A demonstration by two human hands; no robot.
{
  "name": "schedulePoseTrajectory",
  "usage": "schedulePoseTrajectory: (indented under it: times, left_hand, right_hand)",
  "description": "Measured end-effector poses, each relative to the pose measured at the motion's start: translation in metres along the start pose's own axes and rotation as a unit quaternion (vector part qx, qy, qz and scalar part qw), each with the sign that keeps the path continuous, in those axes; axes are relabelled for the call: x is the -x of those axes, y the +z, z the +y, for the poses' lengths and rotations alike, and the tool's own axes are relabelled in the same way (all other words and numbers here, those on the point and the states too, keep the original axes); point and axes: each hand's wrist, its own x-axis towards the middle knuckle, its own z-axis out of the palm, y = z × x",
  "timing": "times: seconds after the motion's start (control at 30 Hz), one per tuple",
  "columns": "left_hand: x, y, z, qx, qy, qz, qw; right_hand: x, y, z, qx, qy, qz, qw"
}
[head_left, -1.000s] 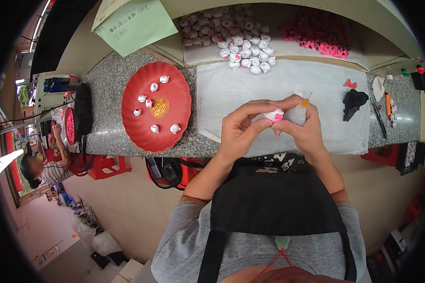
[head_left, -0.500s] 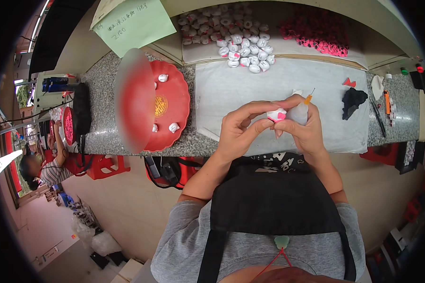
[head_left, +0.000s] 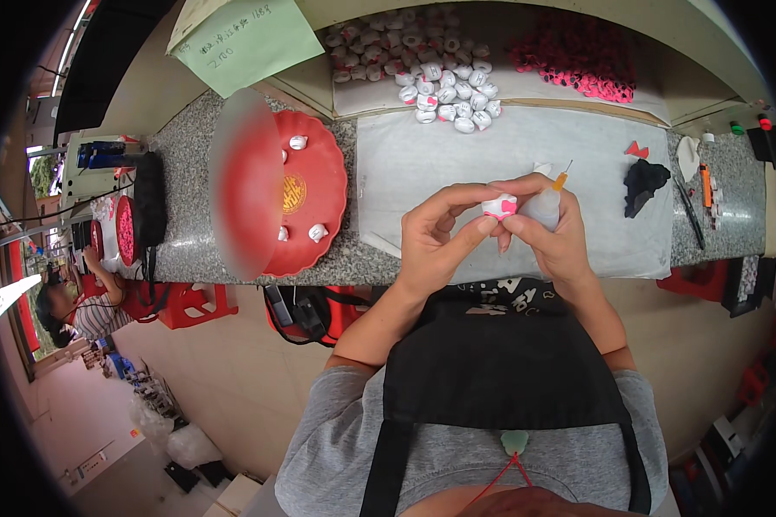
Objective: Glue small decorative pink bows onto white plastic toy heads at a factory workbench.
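Observation:
Between my hands is a small white figure head (head_left: 495, 207) with a pink bow on its side. My left hand (head_left: 429, 239) is closed on it, thumb and fingertips around its left part. My right hand (head_left: 567, 246) grips a translucent needle-tip squeeze bottle (head_left: 542, 210) with an orange collar, the needle pointing up and away. The right thumb and fingertips also press the head from the right. Both hands are above a white paper sheet (head_left: 422, 164) on the speckled counter.
Many white heads (head_left: 464, 90) and a heap of pink pieces (head_left: 578, 65) lie at the back. Left is a red scalloped tray (head_left: 326, 185) with several heads. A black cloth (head_left: 644, 187), pink bow (head_left: 636, 149) and black tweezers (head_left: 690, 213) lie right. Far left, a person (head_left: 99, 314) works.
The head and both hands have shifted slightly left, and the bow side has turned a little. My grip on the head and bottle stays. The far-left person's arm has moved.

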Motion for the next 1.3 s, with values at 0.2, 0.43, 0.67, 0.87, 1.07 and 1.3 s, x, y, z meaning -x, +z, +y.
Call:
schedulePoseTrajectory:
  times: [0.2,0.43,0.67,0.87,1.07,1.3]
  left_hand:
    - [-0.001,-0.001,-0.001,0.001,0.034,-0.015,0.999]
    - [-0.001,-0.001,0.002,0.003,-0.006,0.015,1.000]
    - [-0.001,-0.003,-0.001,0.077,0.001,0.008,0.997]
    - [-0.002,-0.011,-0.012,0.085,0.047,-0.025,0.995]
    - [-0.010,-0.018,-0.026,0.138,-0.050,0.029,0.989]
    - [-0.012,-0.023,-0.022,0.202,-0.065,0.073,0.975]
  right_hand:
    - [0.000,-0.001,0.002,0.003,-0.009,-0.009,1.000]
    - [-0.002,0.003,0.002,-0.018,0.011,-0.002,1.000]
    - [-0.002,0.010,0.000,0.023,-0.021,0.017,0.999]
    - [0.001,0.010,0.002,0.045,-0.002,0.019,0.999]
    - [-0.006,-0.009,0.003,0.038,0.027,0.092,0.995]
    - [0.003,-0.067,0.028,0.594,-0.103,0.138,0.786]
